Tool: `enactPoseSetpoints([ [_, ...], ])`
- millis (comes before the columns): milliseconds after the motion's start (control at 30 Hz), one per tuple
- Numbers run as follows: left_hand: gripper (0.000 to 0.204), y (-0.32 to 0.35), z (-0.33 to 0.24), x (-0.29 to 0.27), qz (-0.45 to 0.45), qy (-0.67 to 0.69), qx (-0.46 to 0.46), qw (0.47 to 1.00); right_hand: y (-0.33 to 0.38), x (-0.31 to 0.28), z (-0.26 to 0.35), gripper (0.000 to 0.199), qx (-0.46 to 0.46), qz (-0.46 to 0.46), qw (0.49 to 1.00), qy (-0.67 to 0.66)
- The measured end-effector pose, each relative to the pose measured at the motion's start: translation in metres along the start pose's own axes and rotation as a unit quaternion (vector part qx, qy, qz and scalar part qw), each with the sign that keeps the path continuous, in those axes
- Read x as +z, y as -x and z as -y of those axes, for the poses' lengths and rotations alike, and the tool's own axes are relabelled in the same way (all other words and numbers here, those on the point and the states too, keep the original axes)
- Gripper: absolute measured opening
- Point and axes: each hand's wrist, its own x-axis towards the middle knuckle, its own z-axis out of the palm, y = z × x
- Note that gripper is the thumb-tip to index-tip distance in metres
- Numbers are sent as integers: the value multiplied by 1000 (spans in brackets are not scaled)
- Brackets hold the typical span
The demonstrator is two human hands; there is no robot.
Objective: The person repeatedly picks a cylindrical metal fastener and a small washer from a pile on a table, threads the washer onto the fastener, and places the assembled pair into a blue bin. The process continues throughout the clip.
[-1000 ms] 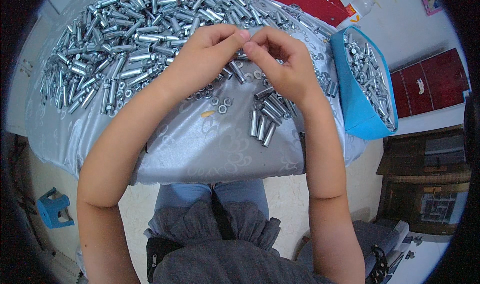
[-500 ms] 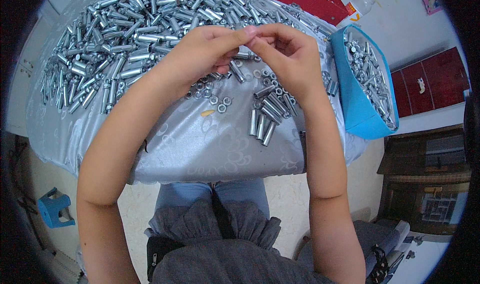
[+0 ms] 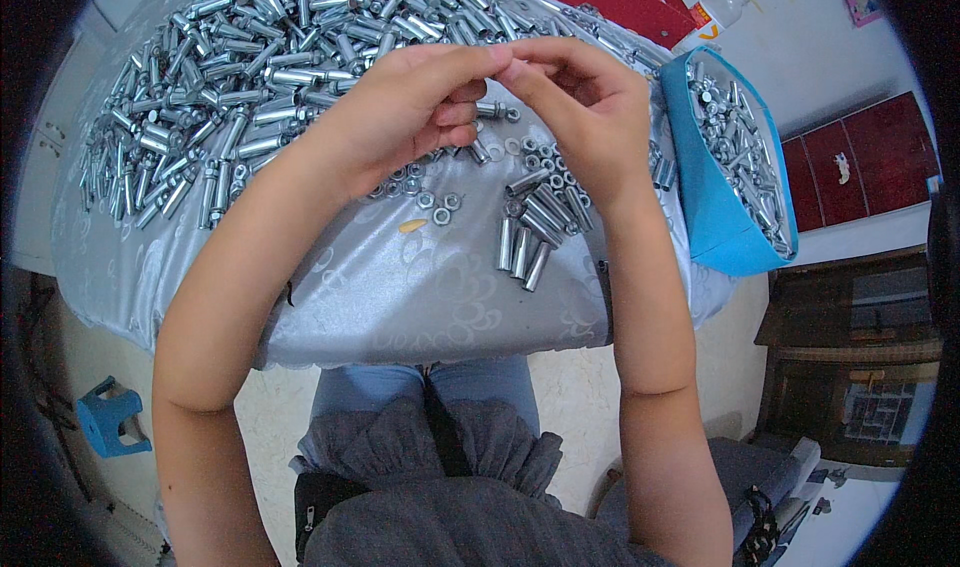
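Observation:
My left hand (image 3: pixel 415 107) and my right hand (image 3: pixel 585 102) meet above the table, thumbs and index fingers pinched together at one spot. Whatever sits between the fingertips is hidden or too small to make out. Behind and left of them spreads a big heap of metal expansion bolts (image 3: pixel 270 77). Under my hands lie loose hex nuts (image 3: pixel 441 216) and washers. Below my right hand, several bare metal sleeves (image 3: pixel 538 267) lie in a small group.
A silvery patterned cloth (image 3: pixel 400 307) covers the table. At the right edge stands a blue fabric bin (image 3: pixel 735 232) full of bolts. A red container (image 3: pixel 610 2) and a white bottle (image 3: pixel 715 12) are at the back. A blue stool (image 3: pixel 110 417) is on the floor at left.
Both hands have risen slightly away from me, still joined at the fingertips. The lower fingers of my left hand have loosened a little. The nuts and sleeves lie as before.

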Motion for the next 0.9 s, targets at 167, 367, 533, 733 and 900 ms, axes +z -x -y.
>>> enactPoseSetpoints([
  [167, 21, 1, 0, 1, -14, 29, -5, 999, -1, -1, 9, 14, 35, -15, 999, -22],
  [367, 21, 0, -2, -8, -66, 68, -38, 995, -7, -20, -4, 16, 26, -71, 988, 135],
  [533, 21, -1, 1, -9, -108, 65, -44, 991, -3, -28, -16, 20, 51, 29, 930, 364],
  [733, 22, 1, -1, -9, -99, 49, -39, 993, 1, -27, -17, 22, 71, 143, 899, 409],
  [900, 23, 1, -1, -4, -116, 8, -52, 992, -3, -25, -15, 23, 24, 66, 921, 383],
])
